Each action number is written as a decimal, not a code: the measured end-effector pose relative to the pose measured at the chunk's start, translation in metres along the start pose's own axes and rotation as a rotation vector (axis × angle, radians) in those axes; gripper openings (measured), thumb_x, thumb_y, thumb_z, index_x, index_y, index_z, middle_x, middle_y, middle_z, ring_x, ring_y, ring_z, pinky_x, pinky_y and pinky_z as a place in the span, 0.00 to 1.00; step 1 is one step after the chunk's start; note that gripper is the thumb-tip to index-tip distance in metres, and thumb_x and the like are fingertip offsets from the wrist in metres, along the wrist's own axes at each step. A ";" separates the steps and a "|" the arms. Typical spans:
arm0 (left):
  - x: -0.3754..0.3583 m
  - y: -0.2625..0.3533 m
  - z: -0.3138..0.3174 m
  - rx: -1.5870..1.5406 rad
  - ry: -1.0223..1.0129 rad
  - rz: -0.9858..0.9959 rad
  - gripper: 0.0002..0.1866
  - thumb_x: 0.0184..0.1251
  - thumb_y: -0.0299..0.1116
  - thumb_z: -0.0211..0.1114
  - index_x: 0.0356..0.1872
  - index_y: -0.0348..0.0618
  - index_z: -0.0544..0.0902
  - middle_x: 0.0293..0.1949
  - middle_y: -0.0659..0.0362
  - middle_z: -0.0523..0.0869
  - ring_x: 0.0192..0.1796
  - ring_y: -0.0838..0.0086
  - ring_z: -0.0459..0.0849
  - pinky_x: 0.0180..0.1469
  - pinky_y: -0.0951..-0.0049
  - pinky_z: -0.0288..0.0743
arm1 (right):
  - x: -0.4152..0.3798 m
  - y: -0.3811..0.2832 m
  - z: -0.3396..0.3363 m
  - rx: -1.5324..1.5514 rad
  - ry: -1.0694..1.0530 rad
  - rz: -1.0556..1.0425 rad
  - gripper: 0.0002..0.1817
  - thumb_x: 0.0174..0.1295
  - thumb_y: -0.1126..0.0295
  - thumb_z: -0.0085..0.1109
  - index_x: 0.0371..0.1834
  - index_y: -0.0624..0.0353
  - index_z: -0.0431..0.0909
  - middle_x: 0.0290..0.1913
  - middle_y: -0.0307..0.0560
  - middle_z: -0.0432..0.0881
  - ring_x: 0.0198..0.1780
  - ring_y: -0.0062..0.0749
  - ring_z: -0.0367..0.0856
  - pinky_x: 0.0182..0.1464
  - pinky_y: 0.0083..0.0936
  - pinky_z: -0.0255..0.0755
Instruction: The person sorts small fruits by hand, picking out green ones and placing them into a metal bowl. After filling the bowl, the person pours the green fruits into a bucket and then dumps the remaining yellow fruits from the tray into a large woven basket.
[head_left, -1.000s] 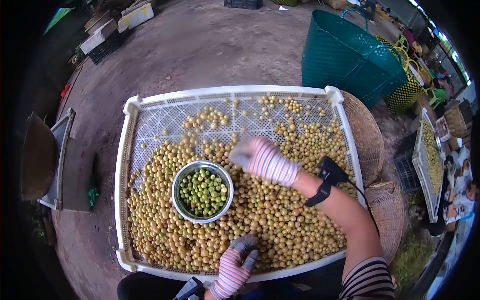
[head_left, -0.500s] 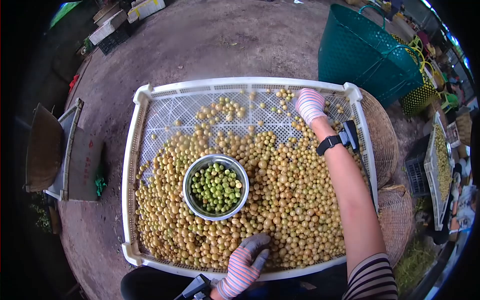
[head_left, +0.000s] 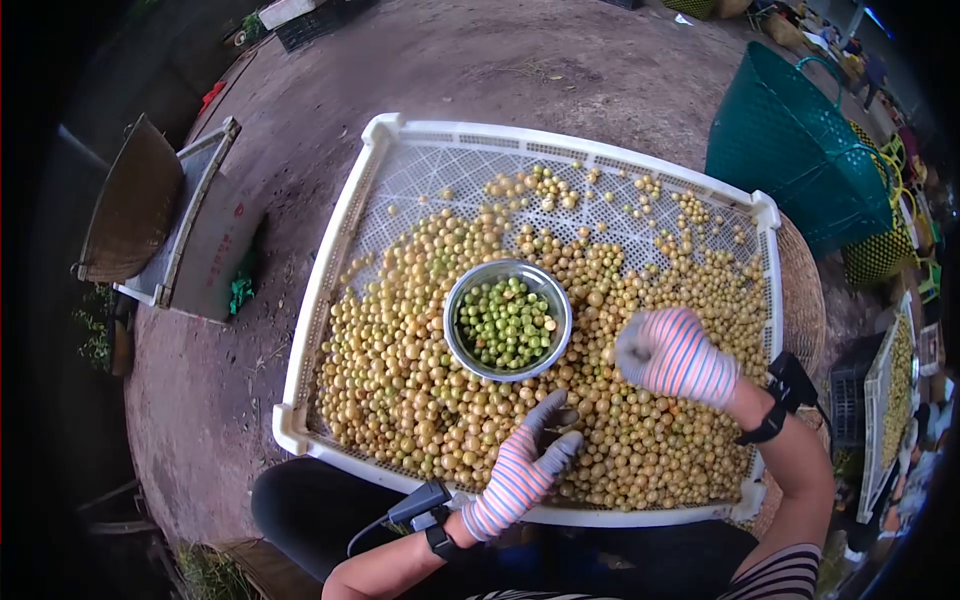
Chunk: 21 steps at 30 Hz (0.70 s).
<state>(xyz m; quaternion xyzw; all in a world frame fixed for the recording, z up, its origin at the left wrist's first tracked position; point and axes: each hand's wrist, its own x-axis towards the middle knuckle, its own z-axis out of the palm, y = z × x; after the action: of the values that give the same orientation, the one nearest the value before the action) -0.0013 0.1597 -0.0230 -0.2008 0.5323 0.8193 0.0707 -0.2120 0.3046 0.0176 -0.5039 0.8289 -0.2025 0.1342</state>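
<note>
A white mesh tray (head_left: 335, 235) lies before me, spread with small round yellowish fruits (head_left: 400, 390). Among them sits a round metal bowl (head_left: 508, 376) holding greener fruits (head_left: 505, 322). My left hand (head_left: 515, 475), in a striped glove with grey fingertips, is low over the fruits just below the bowl, thumb and fingers apart. To the right of the bowl, my right hand (head_left: 680, 358) in a matching glove hovers close over the fruits with its fingers curled in. I cannot tell what the right fingers hold.
A green woven basket (head_left: 790, 150) stands beyond the tray's right corner, with a yellow-black basket (head_left: 880, 250) behind it. Wicker trays (head_left: 800, 290) lie under the right edge. On the left stands a pale box (head_left: 205, 245); another fruit tray (head_left: 890, 400) is far right.
My right hand has come back from the tray's far right corner to beside the bowl. My left hand's thumb and fingers have parted. The view has turned, shifting the tray rightward.
</note>
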 end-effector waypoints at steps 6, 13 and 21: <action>-0.002 0.006 0.005 -0.031 -0.016 -0.054 0.21 0.73 0.36 0.63 0.60 0.32 0.76 0.40 0.60 0.86 0.37 0.81 0.82 0.38 0.80 0.78 | -0.031 -0.069 0.029 -0.065 -0.052 -0.154 0.10 0.48 0.62 0.64 0.21 0.54 0.76 0.20 0.46 0.73 0.23 0.47 0.76 0.26 0.44 0.69; -0.002 -0.002 0.010 -0.025 0.048 -0.097 0.17 0.72 0.31 0.61 0.57 0.33 0.77 0.40 0.59 0.86 0.37 0.79 0.83 0.40 0.79 0.79 | -0.058 -0.062 0.023 0.043 0.002 0.117 0.08 0.49 0.65 0.62 0.19 0.56 0.77 0.22 0.49 0.77 0.26 0.50 0.78 0.30 0.42 0.73; 0.002 -0.008 0.019 -0.047 -0.078 -0.061 0.17 0.72 0.38 0.64 0.52 0.34 0.79 0.38 0.61 0.86 0.35 0.81 0.83 0.38 0.80 0.79 | -0.066 -0.065 0.045 0.435 0.018 0.300 0.08 0.49 0.65 0.65 0.20 0.54 0.81 0.19 0.44 0.78 0.21 0.40 0.77 0.27 0.33 0.73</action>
<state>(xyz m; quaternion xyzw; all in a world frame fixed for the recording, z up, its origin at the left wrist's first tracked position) -0.0051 0.1797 -0.0242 -0.1865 0.5033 0.8363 0.1117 -0.1122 0.3276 0.0094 -0.3329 0.8323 -0.3585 0.2606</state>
